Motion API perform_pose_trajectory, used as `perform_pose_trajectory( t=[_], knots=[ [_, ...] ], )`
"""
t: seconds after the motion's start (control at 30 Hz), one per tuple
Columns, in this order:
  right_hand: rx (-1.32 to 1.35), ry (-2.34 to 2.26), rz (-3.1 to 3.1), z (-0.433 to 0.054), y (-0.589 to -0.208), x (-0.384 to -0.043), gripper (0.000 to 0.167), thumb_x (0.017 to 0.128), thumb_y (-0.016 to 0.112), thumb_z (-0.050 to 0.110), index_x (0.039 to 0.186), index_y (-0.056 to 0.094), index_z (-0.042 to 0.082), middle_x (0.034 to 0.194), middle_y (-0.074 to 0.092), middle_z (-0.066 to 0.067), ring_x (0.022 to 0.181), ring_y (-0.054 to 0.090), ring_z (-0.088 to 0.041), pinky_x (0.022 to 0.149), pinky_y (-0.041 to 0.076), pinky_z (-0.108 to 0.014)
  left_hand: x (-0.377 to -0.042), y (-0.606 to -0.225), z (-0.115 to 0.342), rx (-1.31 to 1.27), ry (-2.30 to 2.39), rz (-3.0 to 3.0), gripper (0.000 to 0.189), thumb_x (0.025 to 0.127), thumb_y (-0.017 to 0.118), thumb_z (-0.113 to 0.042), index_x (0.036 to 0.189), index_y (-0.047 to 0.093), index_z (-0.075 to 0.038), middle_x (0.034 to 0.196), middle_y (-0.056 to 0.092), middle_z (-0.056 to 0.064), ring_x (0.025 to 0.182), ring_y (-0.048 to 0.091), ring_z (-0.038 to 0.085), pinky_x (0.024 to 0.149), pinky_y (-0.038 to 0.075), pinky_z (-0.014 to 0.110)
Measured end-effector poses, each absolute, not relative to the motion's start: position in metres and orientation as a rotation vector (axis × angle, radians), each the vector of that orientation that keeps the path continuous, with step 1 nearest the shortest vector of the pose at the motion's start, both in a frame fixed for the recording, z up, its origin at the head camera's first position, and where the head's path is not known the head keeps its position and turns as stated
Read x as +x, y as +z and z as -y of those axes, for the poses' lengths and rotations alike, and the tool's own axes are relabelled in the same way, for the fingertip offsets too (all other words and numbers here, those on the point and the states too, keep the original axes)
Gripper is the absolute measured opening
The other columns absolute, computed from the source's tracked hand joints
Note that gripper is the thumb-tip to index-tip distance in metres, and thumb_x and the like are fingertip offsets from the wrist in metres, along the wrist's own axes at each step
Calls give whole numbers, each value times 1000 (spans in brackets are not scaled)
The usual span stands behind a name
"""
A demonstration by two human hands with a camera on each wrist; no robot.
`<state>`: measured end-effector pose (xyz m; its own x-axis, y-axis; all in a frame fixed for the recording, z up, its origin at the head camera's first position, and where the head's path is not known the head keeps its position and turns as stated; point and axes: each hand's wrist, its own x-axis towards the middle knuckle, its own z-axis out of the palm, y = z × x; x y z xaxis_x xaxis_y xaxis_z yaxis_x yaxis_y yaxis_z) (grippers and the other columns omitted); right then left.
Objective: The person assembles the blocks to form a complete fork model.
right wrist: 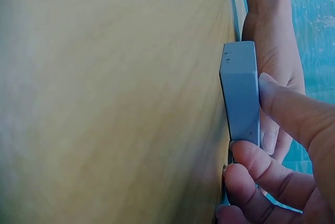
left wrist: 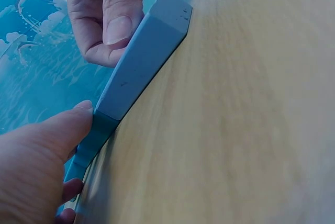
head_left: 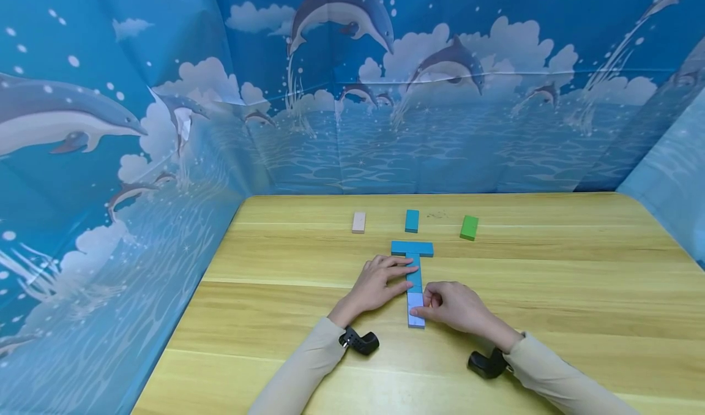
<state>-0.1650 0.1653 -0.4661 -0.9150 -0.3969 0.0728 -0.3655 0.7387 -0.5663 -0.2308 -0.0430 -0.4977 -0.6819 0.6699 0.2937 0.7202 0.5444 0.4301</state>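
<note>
Several flat wooden blocks form a T on the table. Its crossbar is a blue block [head_left: 404, 247], and a second blue block [head_left: 417, 278] runs down from it as the stem. A lavender block [head_left: 415, 301] continues the stem at the near end, its end against the blue one. My left hand [head_left: 377, 283] rests its extended fingers on the blue stem block from the left. From the right, my right hand [head_left: 459, 306] pinches the lavender block, thumb on its top and curled fingers along its side. In the left wrist view the lavender block [left wrist: 138, 62] lies in line with the blue one.
Beyond the T, a pale pink block [head_left: 358, 222], a blue block [head_left: 412, 220] and a green block [head_left: 469, 227] lie apart in a row. The wooden table [head_left: 551, 268] meets dolphin-print sheeting [head_left: 385, 145] at the back and left. Each wrist wears a black camera.
</note>
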Motion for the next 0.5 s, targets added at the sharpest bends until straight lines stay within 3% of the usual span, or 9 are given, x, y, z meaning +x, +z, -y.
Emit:
perform_pose_trajectory(
  t=[0.5],
  knots=[
    [-633,-920,-2879,-165,-466,-166,36,81,71,49,70,53,20,58,44,11,51,38,-5,50,28,-23,-231,-496,43,-1207,-820,2688,40,97,53,-40,134,57,-26,140,46,-9,123,39,16,92,33,34]
  ],
)
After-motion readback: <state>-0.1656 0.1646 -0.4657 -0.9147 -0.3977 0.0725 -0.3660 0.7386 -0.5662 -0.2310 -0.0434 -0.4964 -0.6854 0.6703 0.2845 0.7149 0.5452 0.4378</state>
